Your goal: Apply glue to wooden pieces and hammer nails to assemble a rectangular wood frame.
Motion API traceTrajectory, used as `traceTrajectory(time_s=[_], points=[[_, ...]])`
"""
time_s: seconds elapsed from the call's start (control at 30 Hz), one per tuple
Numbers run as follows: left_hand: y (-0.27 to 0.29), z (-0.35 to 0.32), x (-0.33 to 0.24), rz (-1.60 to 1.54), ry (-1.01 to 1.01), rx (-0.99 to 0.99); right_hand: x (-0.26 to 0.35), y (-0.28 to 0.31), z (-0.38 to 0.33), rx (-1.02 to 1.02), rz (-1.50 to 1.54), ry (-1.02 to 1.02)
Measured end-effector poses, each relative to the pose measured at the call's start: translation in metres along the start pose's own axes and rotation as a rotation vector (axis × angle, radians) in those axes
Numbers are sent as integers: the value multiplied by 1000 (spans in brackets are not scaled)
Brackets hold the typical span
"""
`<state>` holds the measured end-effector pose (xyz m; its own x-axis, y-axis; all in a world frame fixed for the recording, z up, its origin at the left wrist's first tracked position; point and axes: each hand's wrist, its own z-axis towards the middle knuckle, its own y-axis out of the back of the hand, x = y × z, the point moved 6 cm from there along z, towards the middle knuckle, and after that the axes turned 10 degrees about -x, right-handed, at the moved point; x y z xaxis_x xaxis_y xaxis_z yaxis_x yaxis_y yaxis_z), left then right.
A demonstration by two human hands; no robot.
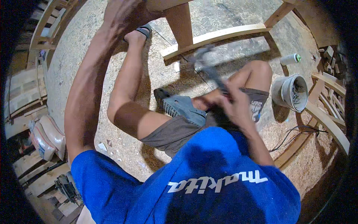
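My right hand (236,106) is closed around the handle of a hammer (215,76), raised over my bent right leg. The hammer is smeared by motion, its head toward the wooden frame. At the top edge my left hand (128,13) grips the upper piece of that frame, its fingers partly hidden. The frame has a broad upright (179,28) that meets a pale curved rail (220,37) near the floor. A second slat (279,14) joins the rail's right end. Between my legs lies a grey-blue clog-type shoe (182,108), sole partly showing.
At the right stands a white bucket (283,93) with what look like nails inside. Beyond it lies a white bottle (290,59) with a green tip. Curved wood pieces (328,125) and a black cable (298,128) are at far right. Filled sacks (48,136) sit left. Shavings cover the floor.
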<state>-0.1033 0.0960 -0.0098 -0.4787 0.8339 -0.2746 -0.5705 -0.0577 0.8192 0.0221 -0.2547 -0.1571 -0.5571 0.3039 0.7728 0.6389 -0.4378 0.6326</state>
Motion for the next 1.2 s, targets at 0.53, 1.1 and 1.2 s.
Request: traceTrajectory(time_s=[0.53, 1.1, 1.2], points=[[2, 5, -25, 389, -232, -21, 40, -99, 81, 188, 261, 228], [10, -12, -44, 351, -207, -35, 68, 88, 238, 627, -289, 708], [10, -12, -44, 342, -219, -56, 68, 85, 242, 643, -201, 621]])
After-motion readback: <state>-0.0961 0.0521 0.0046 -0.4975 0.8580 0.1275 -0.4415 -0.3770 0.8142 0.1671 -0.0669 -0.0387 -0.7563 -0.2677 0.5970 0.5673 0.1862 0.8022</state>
